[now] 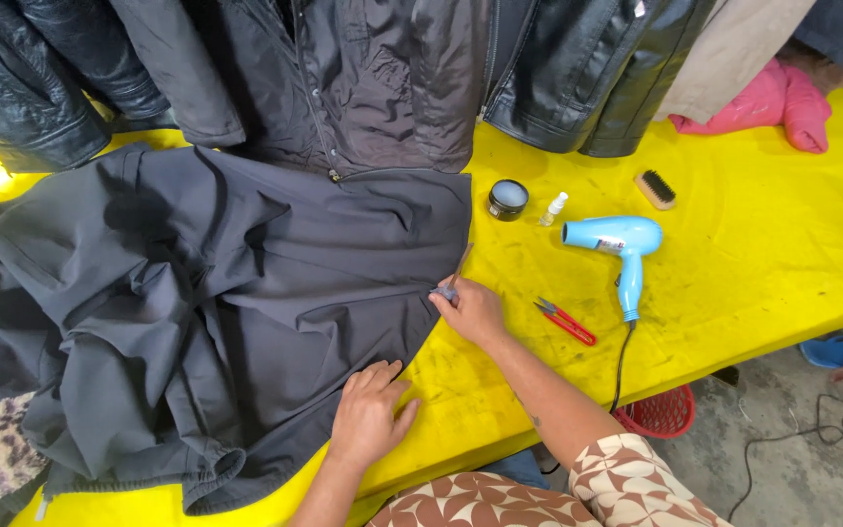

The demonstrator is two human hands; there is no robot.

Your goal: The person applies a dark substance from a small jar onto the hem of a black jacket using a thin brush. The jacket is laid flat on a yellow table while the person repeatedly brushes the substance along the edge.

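Note:
A dark grey jacket [217,303] lies spread over the yellow table [753,254]. My left hand [371,415] rests flat on the jacket's lower edge, fingers together. My right hand [470,307] pinches the jacket's right edge and holds a thin stick-like tool [461,263] that points up along the fabric. What the tool is cannot be told.
A blue hair dryer [622,249], red-handled scissors [566,320], a small round black tin [507,199], a tiny clear bottle [553,208] and a wooden brush [655,189] lie to the right. Dark jackets [382,78] hang at the back. A pink garment [782,102] is at far right; a red basket [661,415] below.

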